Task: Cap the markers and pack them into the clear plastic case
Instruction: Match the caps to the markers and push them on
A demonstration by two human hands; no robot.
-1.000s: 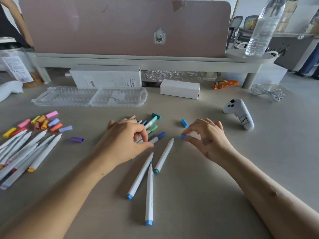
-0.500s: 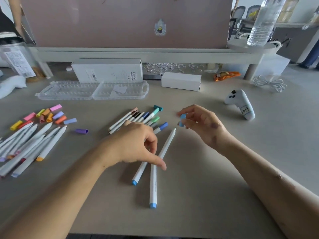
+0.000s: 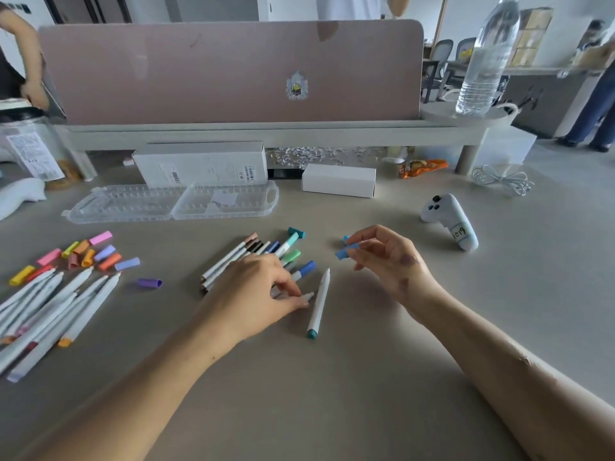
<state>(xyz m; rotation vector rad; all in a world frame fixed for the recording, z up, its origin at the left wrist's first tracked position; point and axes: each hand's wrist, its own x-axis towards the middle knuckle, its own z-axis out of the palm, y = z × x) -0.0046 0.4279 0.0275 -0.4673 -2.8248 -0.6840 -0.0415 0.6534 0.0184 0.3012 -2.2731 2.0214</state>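
My right hand (image 3: 387,257) pinches a blue cap (image 3: 346,252) above the table, with another blue cap (image 3: 345,239) lying just behind it. My left hand (image 3: 256,294) pinches the tip end of a white uncapped marker (image 3: 304,297) at the table's middle. Beside it lies a white marker with a teal end (image 3: 318,304). A row of capped markers (image 3: 266,252) lies behind my left hand. The clear plastic case (image 3: 173,204) lies open and empty at the back left.
Several uncapped markers (image 3: 50,311) and loose coloured caps (image 3: 86,252) lie at the left, a purple cap (image 3: 149,283) near them. A white controller (image 3: 451,221), white boxes (image 3: 338,180), a cable (image 3: 504,179) and a shelf with a water bottle (image 3: 487,58) stand behind.
My left hand has taken up a white marker by its tip end, and the two markers in front are gone from view. My right hand lifted the blue cap slightly.
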